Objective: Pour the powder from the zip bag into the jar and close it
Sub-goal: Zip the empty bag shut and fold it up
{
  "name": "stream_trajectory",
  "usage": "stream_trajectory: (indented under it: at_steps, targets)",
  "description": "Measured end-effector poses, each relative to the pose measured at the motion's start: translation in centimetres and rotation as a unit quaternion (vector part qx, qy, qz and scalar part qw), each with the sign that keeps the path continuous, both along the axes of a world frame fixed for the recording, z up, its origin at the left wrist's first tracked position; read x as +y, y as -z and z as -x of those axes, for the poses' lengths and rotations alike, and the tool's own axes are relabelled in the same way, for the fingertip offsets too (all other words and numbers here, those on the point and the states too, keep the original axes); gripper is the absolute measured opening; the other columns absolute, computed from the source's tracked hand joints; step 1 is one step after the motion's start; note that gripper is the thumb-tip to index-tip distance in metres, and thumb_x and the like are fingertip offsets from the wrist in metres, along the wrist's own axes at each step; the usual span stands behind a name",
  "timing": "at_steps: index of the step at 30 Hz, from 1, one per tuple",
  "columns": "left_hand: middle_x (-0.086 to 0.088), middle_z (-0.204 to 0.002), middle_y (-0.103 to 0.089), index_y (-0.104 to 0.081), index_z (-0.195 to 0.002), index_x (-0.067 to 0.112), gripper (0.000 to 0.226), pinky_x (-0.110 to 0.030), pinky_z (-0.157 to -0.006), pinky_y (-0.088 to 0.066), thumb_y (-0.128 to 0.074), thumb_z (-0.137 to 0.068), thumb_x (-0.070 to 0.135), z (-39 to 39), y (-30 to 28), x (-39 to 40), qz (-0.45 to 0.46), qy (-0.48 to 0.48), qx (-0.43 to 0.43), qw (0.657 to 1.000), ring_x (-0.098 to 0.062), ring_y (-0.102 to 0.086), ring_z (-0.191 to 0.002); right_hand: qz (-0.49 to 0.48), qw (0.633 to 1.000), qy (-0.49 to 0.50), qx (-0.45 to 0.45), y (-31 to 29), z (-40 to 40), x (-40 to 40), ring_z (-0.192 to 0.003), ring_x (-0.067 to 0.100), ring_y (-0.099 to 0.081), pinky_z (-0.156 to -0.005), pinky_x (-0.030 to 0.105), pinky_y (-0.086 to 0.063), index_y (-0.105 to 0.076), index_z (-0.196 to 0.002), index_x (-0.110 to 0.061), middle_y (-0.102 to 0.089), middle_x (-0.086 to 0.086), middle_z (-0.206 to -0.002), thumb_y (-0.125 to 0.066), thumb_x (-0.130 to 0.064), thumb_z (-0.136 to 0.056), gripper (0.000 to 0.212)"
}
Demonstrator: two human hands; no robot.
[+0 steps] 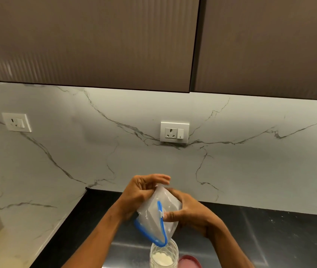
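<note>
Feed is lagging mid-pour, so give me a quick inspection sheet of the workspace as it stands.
Surface: dark countertop, a reflective metal patch near the jar.
Job's things: zip bag tipped, blue zip mouth at the rim of the jar; white powder inside the jar; jar open.
Clutter: pink object right of the jar, cut off by the frame edge.
Hands: left hand and right hand both grip the bag.
Cables: nothing seen.
Surroundings: marble backsplash, two wall sockets, brown cabinets overhead.
</note>
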State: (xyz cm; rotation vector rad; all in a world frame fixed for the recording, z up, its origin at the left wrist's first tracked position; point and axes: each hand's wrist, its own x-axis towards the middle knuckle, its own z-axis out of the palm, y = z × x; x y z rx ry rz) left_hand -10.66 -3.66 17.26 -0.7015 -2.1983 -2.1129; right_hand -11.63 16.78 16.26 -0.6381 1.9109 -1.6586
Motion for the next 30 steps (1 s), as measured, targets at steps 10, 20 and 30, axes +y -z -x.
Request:
stream_trajectory:
  at_steps: [10,20,30]
  targets:
    - [0.039,-0.128,-0.053,-0.018,-0.145,0.062,0.113,-0.027,-0.094,-0.056,-0.081,-0.053,0.077,-4.6,4.5,3.4,-0.032,-0.144,-0.104,0.984,0.007,-0.06,-0.117,0.018,0.966,0.25,0.06,2.9,-0.9,-0.4,-0.084,0.02,-0.075,-0.061,0.033,-0.062,-0.06,-0.118,-0.022,-0.073,0.003,-0.103,-0.087,-0.048,-0.064,0.066]
    - [-0.008,-0.112,-0.073,-0.049,-0.143,0.019,0.05,-0.042,-0.086,-0.062,-0.061,-0.096,0.013,-3.5,6.2,4.9,-0.154,-0.298,-0.168,0.927,-0.024,-0.073,-0.1,0.186,0.948,0.255,-0.038,5.1,-1.3,-1.2,-0.094,0.026,-0.074,-0.066,0.038,-0.06,-0.064,-0.119,-0.023,-0.074,0.005,-0.105,-0.072,-0.034,-0.085,0.036]
    - [-0.01,-0.121,-0.072,-0.054,-0.137,0.027,0.057,-0.045,-0.087,-0.06,-0.057,-0.09,0.059,-3.6,7.2,4.4,-0.202,-0.217,-0.174,0.939,-0.03,-0.07,-0.111,0.253,0.94,0.196,-0.116,6.9,-1.3,-2.7,-0.103,0.033,-0.071,-0.071,0.038,-0.059,-0.058,-0.127,-0.023,-0.072,0.011,-0.115,-0.07,-0.028,-0.085,0.044]
